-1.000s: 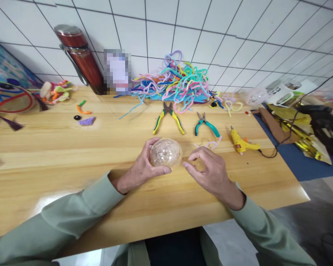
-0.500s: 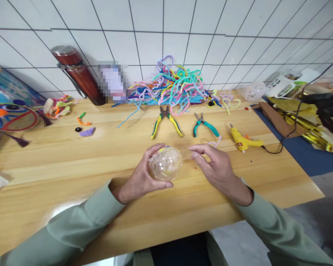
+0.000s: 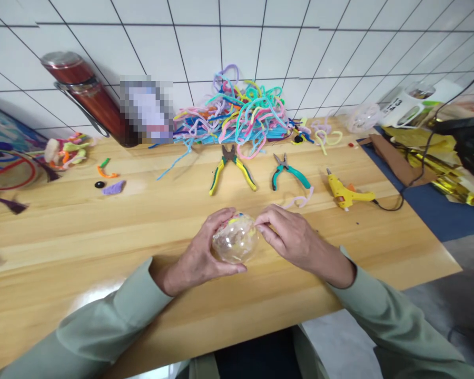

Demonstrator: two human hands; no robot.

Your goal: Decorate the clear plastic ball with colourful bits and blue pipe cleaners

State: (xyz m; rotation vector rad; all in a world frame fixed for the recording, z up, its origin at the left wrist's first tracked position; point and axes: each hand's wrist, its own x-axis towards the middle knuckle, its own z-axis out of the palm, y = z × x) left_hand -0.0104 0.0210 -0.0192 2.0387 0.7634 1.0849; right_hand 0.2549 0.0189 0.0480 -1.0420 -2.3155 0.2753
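Observation:
A clear, shiny ball (image 3: 237, 241) with yellow, red and blue bits showing near its top rests in my left hand (image 3: 205, 250). The fingers curl round its left and far side, and the thumb lies under its near edge. My right hand (image 3: 290, 234) is at the ball's right side, with thumb and forefinger pinched together at its edge. Whatever lies between those fingertips is too small to make out. Just beyond my right hand, a pale pink pipe cleaner (image 3: 300, 200) lies on the table.
Yellow-green pliers (image 3: 232, 167), teal pliers (image 3: 287, 171) and a yellow glue gun (image 3: 345, 193) with a cord lie beyond my hands. A heap of pipe cleaners (image 3: 240, 116) lines the tiled wall. A red-brown flask (image 3: 90, 100) leans at left, and a purple piece (image 3: 114, 187) lies nearby.
My right hand has moved left, and its pinched fingertips now meet the ball's right edge. My left hand still holds the ball. The view has shifted slightly.

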